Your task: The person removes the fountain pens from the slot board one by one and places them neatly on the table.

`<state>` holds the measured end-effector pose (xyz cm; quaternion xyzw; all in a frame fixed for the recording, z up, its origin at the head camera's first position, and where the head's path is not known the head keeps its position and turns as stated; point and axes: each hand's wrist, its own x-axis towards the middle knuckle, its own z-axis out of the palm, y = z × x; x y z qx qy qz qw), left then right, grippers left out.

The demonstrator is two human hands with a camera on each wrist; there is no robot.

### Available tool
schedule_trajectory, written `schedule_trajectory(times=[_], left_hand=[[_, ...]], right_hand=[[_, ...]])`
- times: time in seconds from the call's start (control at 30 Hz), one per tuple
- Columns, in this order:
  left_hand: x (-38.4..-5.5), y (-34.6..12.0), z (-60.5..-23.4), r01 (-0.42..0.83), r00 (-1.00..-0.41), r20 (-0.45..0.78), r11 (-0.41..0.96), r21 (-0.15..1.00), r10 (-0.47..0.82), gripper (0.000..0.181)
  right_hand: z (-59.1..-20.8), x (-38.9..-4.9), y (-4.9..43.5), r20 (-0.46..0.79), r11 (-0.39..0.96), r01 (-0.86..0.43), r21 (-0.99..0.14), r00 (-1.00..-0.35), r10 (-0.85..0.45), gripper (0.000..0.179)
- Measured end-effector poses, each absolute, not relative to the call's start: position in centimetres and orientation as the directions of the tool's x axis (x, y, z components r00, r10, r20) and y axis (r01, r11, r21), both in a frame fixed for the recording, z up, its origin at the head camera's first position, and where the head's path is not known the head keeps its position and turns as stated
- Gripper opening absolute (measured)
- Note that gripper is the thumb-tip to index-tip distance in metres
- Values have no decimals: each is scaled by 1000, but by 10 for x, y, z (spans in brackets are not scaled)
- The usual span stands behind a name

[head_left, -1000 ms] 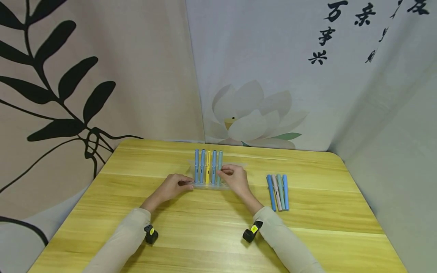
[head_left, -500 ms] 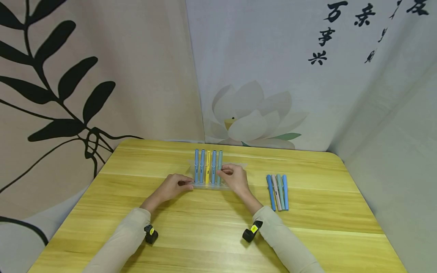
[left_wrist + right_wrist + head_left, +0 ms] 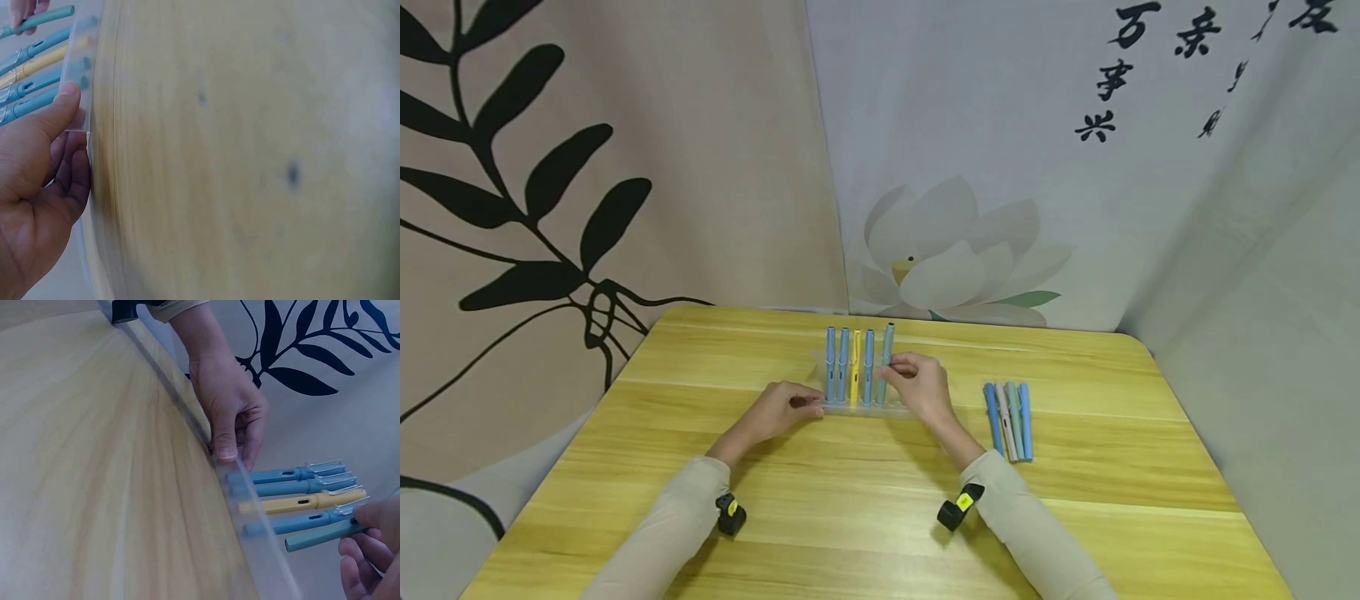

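A clear plastic pen stand (image 3: 850,410) holds three blue pens (image 3: 843,367) and a yellow pen (image 3: 855,367) in an upright row. My left hand (image 3: 784,407) pinches the stand's left end, thumb on the clear front panel (image 3: 76,62). At the row's right end, my right hand (image 3: 925,390) pinches a green pen (image 3: 888,342) between thumb and fingers. That pen leans slightly right and stands a bit higher than the others. In the right wrist view, the green pen's lower end (image 3: 294,542) shows plainly, unlike the other pens' ends behind the clear panel.
To the right on the wooden table (image 3: 850,517) lie several pens side by side: a blue pen (image 3: 993,417), a grey pen (image 3: 1006,423), a green pen (image 3: 1016,421) and another blue pen (image 3: 1026,421). A printed curtain (image 3: 737,167) hangs behind the table.
My right hand has moved slightly up and right with the green pen, which now tilts and sits higher. My left hand stays at the stand's left end.
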<state>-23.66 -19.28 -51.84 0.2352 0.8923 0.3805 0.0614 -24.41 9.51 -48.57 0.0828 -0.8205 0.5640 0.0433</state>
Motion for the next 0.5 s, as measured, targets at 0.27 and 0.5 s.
schedule_trajectory(times=[0.27,0.5], left_hand=[[-238,-193,-520,377,-880,71,597,708,470,35],[-237,-193,-519,373,-881,70,598,710,467,35]], right_hand=[[-471,-238,106,183,364,-197,-911,-980,-73,27],[-460,-232,123,219,382,-219,-898,-975,-44,28]])
